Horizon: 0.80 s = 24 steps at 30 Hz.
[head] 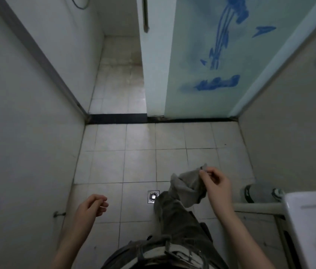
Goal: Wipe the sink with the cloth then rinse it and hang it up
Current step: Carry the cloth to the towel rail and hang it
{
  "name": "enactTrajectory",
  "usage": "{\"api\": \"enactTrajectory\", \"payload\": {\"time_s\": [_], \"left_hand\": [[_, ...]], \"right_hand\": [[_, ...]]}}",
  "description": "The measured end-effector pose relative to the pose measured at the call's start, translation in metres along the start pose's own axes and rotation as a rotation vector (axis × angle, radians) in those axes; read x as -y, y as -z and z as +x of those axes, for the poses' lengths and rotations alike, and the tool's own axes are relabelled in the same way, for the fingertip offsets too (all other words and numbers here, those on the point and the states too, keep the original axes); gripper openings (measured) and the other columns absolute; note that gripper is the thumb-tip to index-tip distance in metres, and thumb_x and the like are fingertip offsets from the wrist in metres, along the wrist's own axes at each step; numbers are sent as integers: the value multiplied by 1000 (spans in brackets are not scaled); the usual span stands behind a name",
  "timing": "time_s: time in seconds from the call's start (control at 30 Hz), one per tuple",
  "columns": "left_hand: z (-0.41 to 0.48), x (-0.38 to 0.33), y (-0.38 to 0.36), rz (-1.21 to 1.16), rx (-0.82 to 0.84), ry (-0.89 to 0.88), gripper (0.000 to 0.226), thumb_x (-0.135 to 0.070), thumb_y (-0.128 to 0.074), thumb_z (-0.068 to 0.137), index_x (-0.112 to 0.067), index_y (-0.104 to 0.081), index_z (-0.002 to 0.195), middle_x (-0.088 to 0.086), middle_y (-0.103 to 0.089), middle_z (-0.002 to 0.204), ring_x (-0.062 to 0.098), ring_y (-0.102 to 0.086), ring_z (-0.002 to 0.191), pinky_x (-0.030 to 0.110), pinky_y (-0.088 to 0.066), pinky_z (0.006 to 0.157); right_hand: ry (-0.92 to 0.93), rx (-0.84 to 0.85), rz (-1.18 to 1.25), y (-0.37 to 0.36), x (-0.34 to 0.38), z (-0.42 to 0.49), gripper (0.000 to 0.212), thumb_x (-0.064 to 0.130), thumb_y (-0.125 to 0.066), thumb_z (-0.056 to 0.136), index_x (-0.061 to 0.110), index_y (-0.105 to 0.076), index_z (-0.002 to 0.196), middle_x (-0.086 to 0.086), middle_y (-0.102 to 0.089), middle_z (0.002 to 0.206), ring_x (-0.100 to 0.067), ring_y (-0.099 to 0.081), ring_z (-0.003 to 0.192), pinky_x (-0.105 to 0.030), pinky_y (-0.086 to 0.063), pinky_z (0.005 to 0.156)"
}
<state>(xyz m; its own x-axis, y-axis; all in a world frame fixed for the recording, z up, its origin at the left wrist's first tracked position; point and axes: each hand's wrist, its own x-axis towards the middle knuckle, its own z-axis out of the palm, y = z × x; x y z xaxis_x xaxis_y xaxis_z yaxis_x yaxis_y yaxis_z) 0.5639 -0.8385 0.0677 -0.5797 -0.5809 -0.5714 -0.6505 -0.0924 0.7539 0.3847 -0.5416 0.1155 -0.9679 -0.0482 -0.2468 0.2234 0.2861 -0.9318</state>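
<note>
A crumpled grey cloth (189,185) hangs from my right hand (216,182), pinched by one corner between thumb and fingertips, above the tiled floor. My left hand (91,206) is at the lower left, fingers loosely curled, holding nothing. The white sink (314,216) shows only as a corner at the far right edge, to the right of the cloth and apart from it.
A metal floor drain (153,196) lies in the tiles beside my trouser leg (174,216). A frosted glass door with blue print (221,61) stands ahead right, an open shower stall (120,78) ahead. White walls close in left and right. A pale pipe (258,206) runs under the sink.
</note>
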Motion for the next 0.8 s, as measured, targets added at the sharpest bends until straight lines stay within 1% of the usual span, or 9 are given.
{"api": "enactTrajectory", "payload": {"time_s": [0.1,0.17,0.27,0.4,0.47,0.53,0.6,0.73,0.8], "left_hand": [[34,-29,-14,2,-8,0,20,0,-49,96,1,-66,86,25,-67,84,33,-61,76,37,-49,71],[61,-62,-28,8,-7,-6,20,0,-49,95,0,-67,86,25,-67,85,33,-62,77,37,-48,71],[99,-125,-54,30,28,-69,19,-1,-49,96,1,-67,89,23,-68,85,31,-63,76,36,-50,69],[153,-211,-98,53,133,-177,20,-5,-47,98,0,-66,95,17,-69,87,27,-66,80,33,-53,73],[181,-249,-123,93,212,-223,20,-5,-47,98,-2,-66,96,14,-69,87,24,-66,80,29,-54,72],[214,-281,-150,151,290,-261,20,-3,-46,97,-3,-66,94,12,-70,85,23,-66,79,25,-54,70],[249,-311,-176,197,378,-290,21,-1,-46,97,-5,-66,92,12,-70,84,23,-66,77,24,-53,69],[322,-367,-217,247,502,-313,22,1,-45,97,-2,-67,91,19,-69,84,28,-64,75,29,-51,69],[355,-400,-234,268,560,-316,23,2,-45,97,0,-67,90,22,-68,82,30,-62,75,31,-50,68]], "right_hand": [[7,39,-10,-17,10,54,8,6,-63,91,5,-67,83,-26,-63,81,-27,-59,73,-30,-51,65],[10,58,-22,-23,24,87,9,5,-63,91,5,-67,83,-29,-61,80,-28,-57,71,-35,-51,65],[6,24,3,-26,48,128,13,4,-63,90,7,-68,79,-29,-61,76,-22,-55,65,-35,-49,60],[-38,-33,45,-20,66,177,15,2,-62,90,8,-68,77,-31,-60,76,-21,-54,66,-35,-49,61],[-64,-87,58,-16,68,200,15,3,-63,90,7,-68,76,-31,-59,76,-22,-53,66,-34,-48,61],[-92,-158,74,-11,67,226,15,5,-63,90,2,-64,76,-34,-55,76,-22,-50,65,-36,-44,62],[-104,-244,100,-8,68,254,17,4,-63,90,-2,-61,74,-35,-54,75,-21,-49,64,-37,-41,64],[-128,-454,131,1,77,305,17,2,-61,91,-2,-63,75,-30,-58,73,-19,-51,60,-37,-43,62],[-132,-553,181,8,85,324,18,2,-59,92,-2,-63,75,-31,-58,73,-23,-53,62,-40,-45,60]]}}
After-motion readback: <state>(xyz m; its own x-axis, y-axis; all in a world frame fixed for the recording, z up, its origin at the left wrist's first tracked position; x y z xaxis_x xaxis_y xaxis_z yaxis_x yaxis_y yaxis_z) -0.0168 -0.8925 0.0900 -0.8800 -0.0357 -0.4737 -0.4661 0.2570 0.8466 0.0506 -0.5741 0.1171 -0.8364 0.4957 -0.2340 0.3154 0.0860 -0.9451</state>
